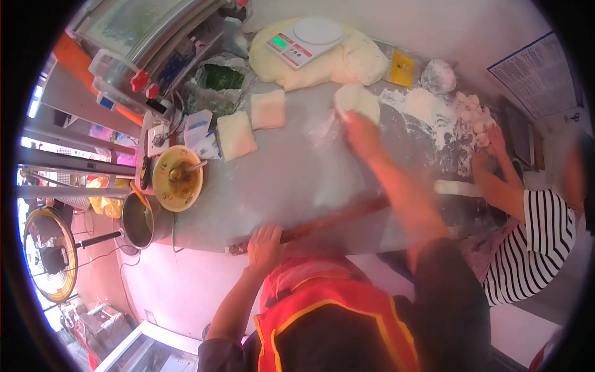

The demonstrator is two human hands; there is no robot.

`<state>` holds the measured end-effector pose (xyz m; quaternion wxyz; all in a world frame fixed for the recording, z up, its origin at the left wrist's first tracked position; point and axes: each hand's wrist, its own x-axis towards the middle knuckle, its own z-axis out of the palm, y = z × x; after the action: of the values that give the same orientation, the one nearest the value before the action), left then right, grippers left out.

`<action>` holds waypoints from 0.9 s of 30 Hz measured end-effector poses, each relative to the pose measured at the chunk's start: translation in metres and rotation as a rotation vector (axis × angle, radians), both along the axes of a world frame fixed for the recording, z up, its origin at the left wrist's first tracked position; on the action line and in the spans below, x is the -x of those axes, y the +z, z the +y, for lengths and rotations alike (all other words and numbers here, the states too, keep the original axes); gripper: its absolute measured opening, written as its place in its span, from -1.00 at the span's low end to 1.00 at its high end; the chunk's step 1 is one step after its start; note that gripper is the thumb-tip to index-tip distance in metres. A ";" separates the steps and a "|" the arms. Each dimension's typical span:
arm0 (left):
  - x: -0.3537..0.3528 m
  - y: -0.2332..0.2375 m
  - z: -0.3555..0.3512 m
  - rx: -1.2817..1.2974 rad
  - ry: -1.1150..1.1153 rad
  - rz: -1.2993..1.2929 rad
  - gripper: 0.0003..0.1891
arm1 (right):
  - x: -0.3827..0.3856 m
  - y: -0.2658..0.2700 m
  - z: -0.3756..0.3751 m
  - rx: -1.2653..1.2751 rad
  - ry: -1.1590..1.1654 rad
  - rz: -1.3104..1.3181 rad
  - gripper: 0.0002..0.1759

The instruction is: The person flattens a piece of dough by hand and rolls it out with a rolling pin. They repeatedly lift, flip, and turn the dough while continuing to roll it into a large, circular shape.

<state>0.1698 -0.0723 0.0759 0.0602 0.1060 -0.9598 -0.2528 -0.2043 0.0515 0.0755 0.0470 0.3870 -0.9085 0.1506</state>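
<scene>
My right hand [362, 134], blurred, is closed on the near edge of a pale, rounded piece of dough [357, 103] at the back of the metal worktop [279, 186]. Along the worktop's front edge lies a long brown wooden bar [328, 221]. My left hand [265, 246] rests on its left end, fingers laid over it and gripping nothing that shows. Two flat, squarish dough sheets, one dough sheet [236, 136] nearer and another dough sheet [268, 110] behind, lie left of my right hand.
A digital scale [304, 46] sits on a large dough mass [362, 59]. Loose flour [421, 108] and several small dough pieces [474, 115] lie at right, by a co-worker's hands [493, 149]. A yellow bowl [164, 186] and a pot [137, 220] stand left.
</scene>
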 end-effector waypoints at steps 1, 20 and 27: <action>0.000 0.000 0.000 0.013 0.004 0.002 -0.67 | -0.005 -0.016 -0.007 -0.126 0.035 -0.022 -0.78; 0.004 -0.003 -0.002 -0.027 -0.015 -0.017 -0.61 | -0.107 -0.056 -0.015 -0.050 0.239 -0.002 -0.31; -0.006 0.004 0.006 -0.047 -0.019 -0.054 -0.61 | -0.087 -0.042 -0.006 0.267 0.039 -0.150 -0.61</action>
<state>0.1755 -0.0663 0.0802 0.0294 0.1051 -0.9558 -0.2731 -0.1177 0.0451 0.0337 0.0271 0.3827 -0.8737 0.2992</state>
